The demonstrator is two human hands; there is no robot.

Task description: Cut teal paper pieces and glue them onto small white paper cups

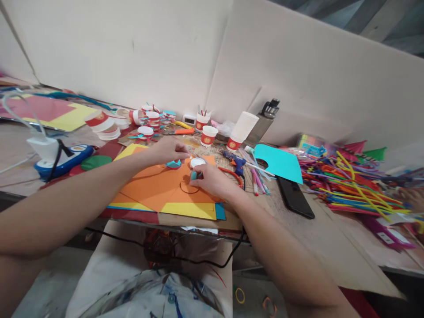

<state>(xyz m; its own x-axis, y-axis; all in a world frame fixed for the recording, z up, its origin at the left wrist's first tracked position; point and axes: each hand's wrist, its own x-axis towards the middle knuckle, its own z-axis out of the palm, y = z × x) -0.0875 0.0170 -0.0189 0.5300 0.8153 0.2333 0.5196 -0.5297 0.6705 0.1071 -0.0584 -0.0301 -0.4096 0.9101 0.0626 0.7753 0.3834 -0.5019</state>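
Orange paper sheets lie over yellow sheets on the table before me. My left hand hovers above them with its fingers pressed together; what they hold, if anything, is too small to tell. Just below those fingers lies a small turquoise-topped piece with a red side. My right hand rests on the orange paper, thumb and fingers around a small turquoise piece. A round white piece sits right behind my right fingers.
Behind the sheets stand paper cups and a stack of cups. A blue glue gun, markers, a turquoise sheet and a black phone lie to the right, with pipe cleaners beyond. A power strip is left.
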